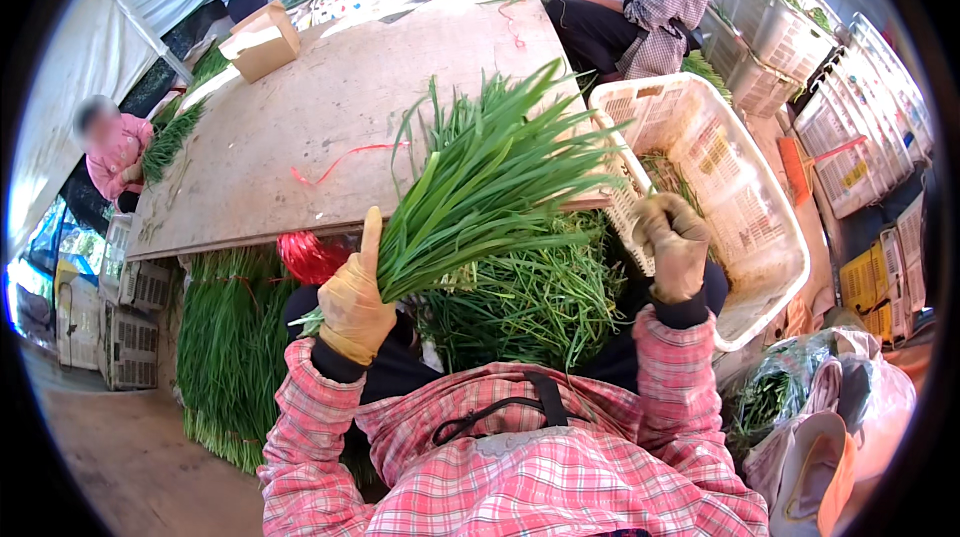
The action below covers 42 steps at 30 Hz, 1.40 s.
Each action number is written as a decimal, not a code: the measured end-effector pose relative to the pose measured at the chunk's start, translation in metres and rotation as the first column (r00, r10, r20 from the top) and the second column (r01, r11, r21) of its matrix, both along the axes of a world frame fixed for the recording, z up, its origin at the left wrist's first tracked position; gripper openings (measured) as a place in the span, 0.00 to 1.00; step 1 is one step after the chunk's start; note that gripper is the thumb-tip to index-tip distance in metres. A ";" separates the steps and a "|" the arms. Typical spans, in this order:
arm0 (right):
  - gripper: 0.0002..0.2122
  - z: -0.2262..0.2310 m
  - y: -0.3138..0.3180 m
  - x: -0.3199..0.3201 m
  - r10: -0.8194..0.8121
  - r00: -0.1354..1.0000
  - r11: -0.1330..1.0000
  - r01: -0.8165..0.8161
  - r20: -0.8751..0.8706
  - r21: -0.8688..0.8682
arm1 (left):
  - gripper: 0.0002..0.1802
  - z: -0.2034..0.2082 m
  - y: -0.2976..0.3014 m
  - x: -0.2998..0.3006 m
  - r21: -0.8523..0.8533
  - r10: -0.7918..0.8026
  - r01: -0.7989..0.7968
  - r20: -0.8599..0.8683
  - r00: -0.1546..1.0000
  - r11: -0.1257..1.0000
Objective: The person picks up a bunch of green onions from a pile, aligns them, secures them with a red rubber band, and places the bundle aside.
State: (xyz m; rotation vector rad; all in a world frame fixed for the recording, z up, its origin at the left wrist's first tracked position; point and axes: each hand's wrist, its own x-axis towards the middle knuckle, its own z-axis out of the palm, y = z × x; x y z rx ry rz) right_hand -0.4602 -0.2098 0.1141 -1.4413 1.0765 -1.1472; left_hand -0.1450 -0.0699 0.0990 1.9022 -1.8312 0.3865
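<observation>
Fingers of the left hand (355, 312) wrapped round the stem end of a green bunch (490, 177), one digit sticking up beside the leaves. Right hand (672, 242): fingers curled in, by the left side of the white crate (745, 227); can't tell whether the tips meet or pinch anything.

Bunch location: centre, slanting from the left hand toward far right, leaves fanned over the near edge of the wooden board (330, 117) and above the loose greens (530, 312) between the legs. Red ribbon (308, 257) just left of the bunch, near the left hand.

Handling, my judgement: light, long, limp; leaf tips splay and droop, stems stiffer and packed tighter. Probably slick if damp; can't see moisture. Leaves likely crease or bruise under a hard squeeze. Best hold: low on the gathered stems, full wrap, moderate pressure; leaf end poor, strands would slide out.
</observation>
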 end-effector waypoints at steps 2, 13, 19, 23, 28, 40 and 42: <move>0.10 -0.011 0.003 -0.009 0.224 0.917 0.947 -0.284 -0.331 -0.147 | 0.48 -0.004 -0.002 0.002 0.012 0.007 -0.008 0.034 0.999 1.000; 0.07 -0.027 0.013 0.030 -0.031 0.965 0.999 0.027 0.261 0.018 | 0.44 -0.016 0.007 0.003 0.083 0.077 -0.119 0.395 0.915 0.989; 0.08 -0.013 -0.013 0.009 -0.074 0.955 0.716 -0.150 -0.287 -0.682 | 0.42 -0.011 0.002 -0.001 0.041 -0.013 -0.016 0.619 0.785 0.999; 0.12 0.011 0.005 0.050 -0.017 0.738 0.577 -0.544 -0.675 -0.609 | 0.40 -0.008 -0.001 -0.011 0.071 -0.080 0.044 0.663 0.744 0.996; 0.14 -0.013 0.016 0.064 0.039 0.661 0.506 -0.660 -0.749 -0.555 | 0.37 -0.008 -0.002 -0.010 0.067 -0.123 0.105 0.672 0.730 0.992; 0.15 -0.005 0.029 0.074 0.042 0.632 0.529 -0.671 -0.774 -0.520 | 0.32 0.002 -0.007 -0.021 0.110 -0.203 0.179 0.705 0.680 0.978; 0.16 0.004 0.028 0.077 0.047 0.653 0.531 -0.658 -0.756 -0.534 | 0.32 0.001 -0.009 -0.019 0.095 -0.218 0.215 0.704 0.676 0.972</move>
